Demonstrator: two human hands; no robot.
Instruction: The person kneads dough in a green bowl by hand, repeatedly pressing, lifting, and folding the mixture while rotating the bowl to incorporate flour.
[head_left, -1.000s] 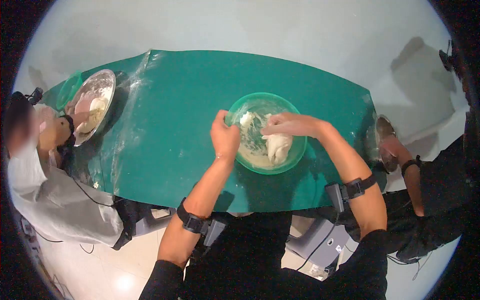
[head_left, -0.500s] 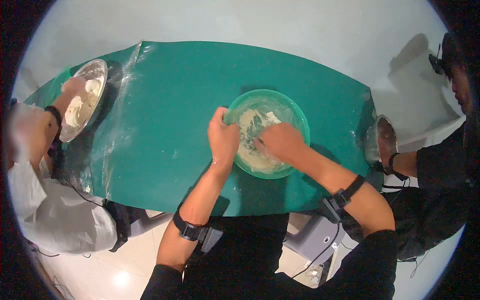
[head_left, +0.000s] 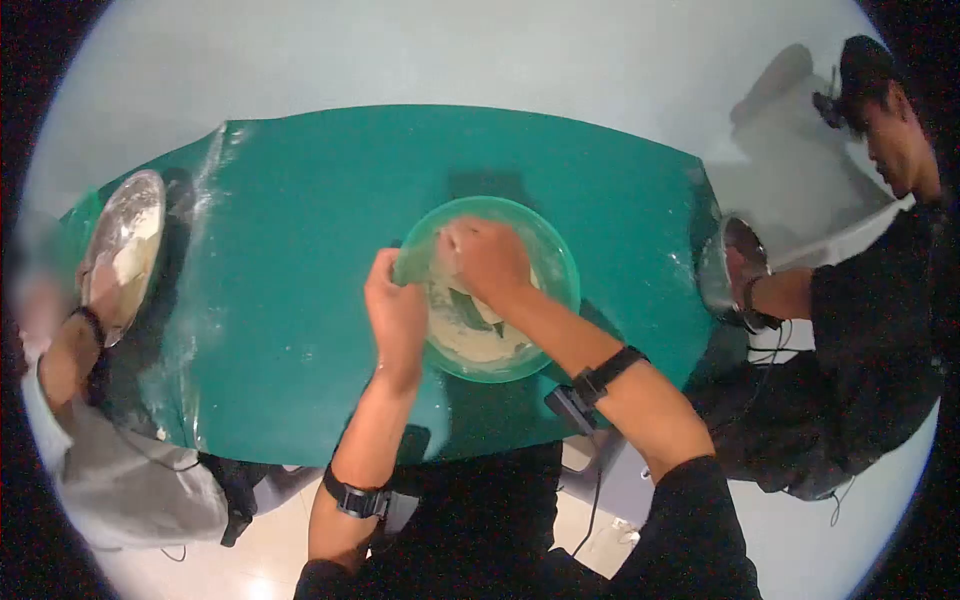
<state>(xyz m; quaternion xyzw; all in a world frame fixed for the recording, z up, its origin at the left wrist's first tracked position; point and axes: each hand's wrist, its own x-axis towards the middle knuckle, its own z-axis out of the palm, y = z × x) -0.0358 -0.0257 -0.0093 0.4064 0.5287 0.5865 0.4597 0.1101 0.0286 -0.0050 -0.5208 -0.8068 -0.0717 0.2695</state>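
A translucent green bowl (head_left: pixel 569 300) stands on the green table in front of me. Pale, floury dough mixture (head_left: pixel 468 345) coats its bottom and sides, with a bare green streak through the middle. My left hand (head_left: pixel 397 318) is closed on the bowl's left rim, thumb upward. Inside the bowl, my right hand (head_left: pixel 488 258) is over the far left part of the mixture. Its fingers look curled in and are blurred by motion; what lies in them, if anything, is hidden.
The green table (head_left: pixel 300 260) has flour smears and a creased cover at left. On the left, a person's hand works in a metal bowl (head_left: pixel 150 185) of pale dough. Another person at right has a hand in a metal bowl (head_left: pixel 712 275) near the table edge.
My right hand has moved from the bowl's right side to its far left part. My left hand still holds the rim. The whole view has shifted, so the bowl appears further left and lower.
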